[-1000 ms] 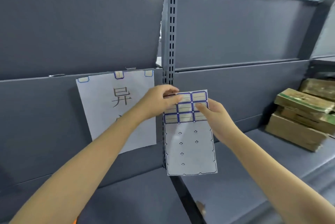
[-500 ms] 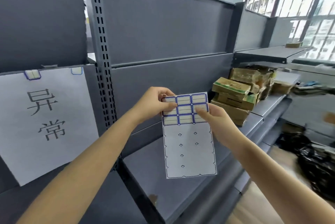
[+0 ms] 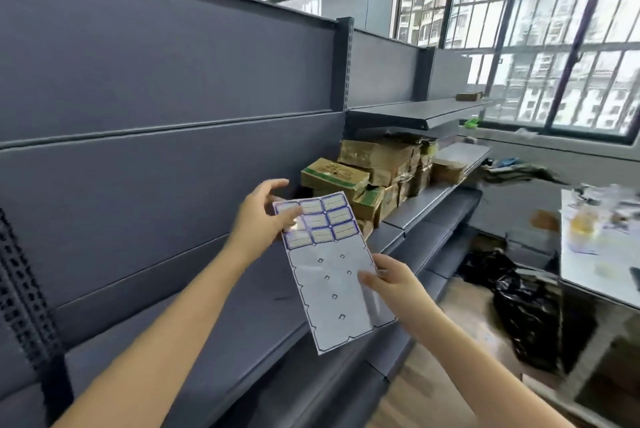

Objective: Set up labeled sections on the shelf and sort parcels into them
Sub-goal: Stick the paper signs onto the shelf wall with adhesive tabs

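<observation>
One label sheet [image 3: 332, 292], with nine blue-framed labels [image 3: 337, 217] in three rows, hangs before the grey shelf [image 3: 221, 334]; the left hand [image 3: 261, 220] pinches its top corner; the right hand [image 3: 393, 284] pinches its right edge; stacked parcels [image 3: 374, 168] lie behind.

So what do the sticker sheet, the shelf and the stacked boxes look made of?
The sticker sheet: glossy release paper, by the glare streak. The shelf: probably painted steel, matte grey, thin folded edges. The boxes: brown cardboard, worn, partly printed green.
</observation>
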The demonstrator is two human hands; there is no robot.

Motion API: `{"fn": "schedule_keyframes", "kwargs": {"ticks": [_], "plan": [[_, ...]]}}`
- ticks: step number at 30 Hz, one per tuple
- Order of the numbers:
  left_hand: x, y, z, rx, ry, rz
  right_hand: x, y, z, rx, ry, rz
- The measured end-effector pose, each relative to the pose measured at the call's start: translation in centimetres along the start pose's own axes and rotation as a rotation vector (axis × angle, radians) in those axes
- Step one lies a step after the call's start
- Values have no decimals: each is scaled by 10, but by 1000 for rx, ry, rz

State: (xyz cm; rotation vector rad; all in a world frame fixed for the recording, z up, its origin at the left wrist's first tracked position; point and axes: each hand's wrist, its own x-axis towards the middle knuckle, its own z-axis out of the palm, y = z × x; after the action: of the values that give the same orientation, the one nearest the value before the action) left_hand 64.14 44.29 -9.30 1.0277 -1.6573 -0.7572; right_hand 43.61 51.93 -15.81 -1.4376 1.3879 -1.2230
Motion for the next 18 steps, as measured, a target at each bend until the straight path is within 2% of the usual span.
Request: {"fn": "schedule_keyframes", "kwargs": {"ticks": [7,10,15,18], "plan": [[1,-43,83,-87,-42,-202,29,42,-53,9,55,96],[11,-55,108,-82,-105,-233,49,55,-65,9,49,115],[37,-82,130,-79,-181,-359,97,77,-78,-41,46,129],[59,-106,140,-115,-162,-442,141,94,-78,-102,17,123]]}}
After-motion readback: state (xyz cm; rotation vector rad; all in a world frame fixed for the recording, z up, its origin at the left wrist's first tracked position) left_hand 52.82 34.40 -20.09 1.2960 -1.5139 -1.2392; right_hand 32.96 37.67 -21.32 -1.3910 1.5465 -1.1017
